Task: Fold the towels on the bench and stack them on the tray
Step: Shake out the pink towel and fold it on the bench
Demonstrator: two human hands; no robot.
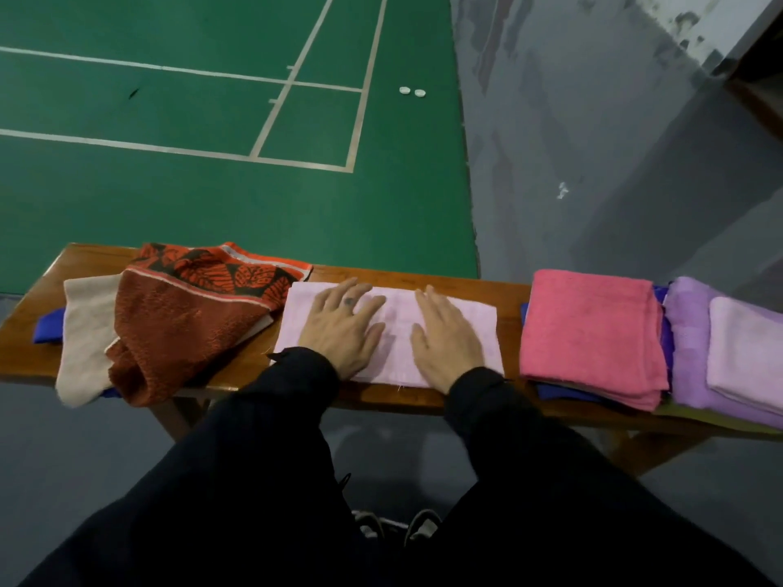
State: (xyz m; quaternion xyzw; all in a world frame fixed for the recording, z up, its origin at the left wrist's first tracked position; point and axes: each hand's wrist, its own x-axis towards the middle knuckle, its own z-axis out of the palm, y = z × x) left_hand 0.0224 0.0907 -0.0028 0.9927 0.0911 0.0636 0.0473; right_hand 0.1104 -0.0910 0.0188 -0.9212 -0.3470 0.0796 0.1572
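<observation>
Left hand and right hand, fingers flat and gripping nothing, press the pale pink folded cotton towel on the brown wooden bench; smooth outward, align edges before next fold.

No text, label, brand, number or sign can be read anywhere in view. The towels on the bench carry no legible tags; the red towel at its left end shows only a leaf pattern and stripes. A small dark mark sits on a finger of the left hand, too blurred to tell whether it is a letter or a figure. Beyond the bench, the green court bears only plain white lines, and the two white discs on it show no print.
</observation>
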